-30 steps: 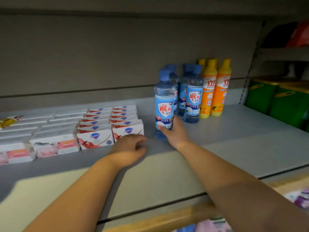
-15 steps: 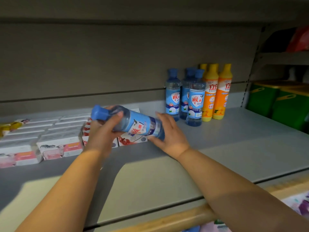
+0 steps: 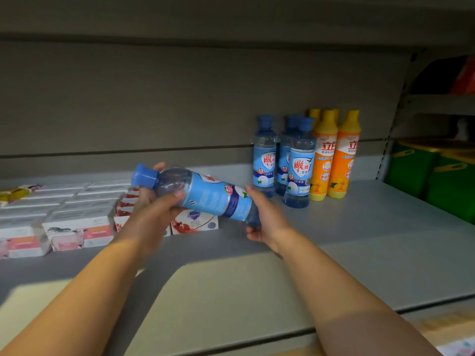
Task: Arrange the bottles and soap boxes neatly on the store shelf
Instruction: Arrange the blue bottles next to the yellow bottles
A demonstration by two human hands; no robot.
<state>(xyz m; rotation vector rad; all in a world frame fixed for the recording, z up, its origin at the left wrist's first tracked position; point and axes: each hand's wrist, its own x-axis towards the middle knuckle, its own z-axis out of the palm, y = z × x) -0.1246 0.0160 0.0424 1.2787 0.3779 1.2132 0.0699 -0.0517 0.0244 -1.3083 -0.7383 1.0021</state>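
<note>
Left hand [image 3: 154, 210] and my right hand [image 3: 268, 218] gripped tilted blue bottle [image 3: 210, 197], unplaced; soap boxes [image 3: 77, 218] rowed, shelf's [image 3: 359, 253] left end.

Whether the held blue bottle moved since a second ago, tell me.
Yes. The blue bottle, then upright right of the soap boxes, is now tipped sideways, shifted left over them.

We're seeing the tilted bottle [image 3: 205, 196] showing a blue cap & pale-blue label w/ navy band. Standing bottles [image 3: 264, 160] are matching it; yellow-capped bottles [image 3: 325, 160] are fading to orange. Soap boxes [image 3: 79, 232] are showing white w/ pink strips; shield-logo boxes [image 3: 195, 222], white w/ red fruit print. Shelf [image 3: 359, 240] is looking grey, bins [image 3: 437, 176] green.
</note>
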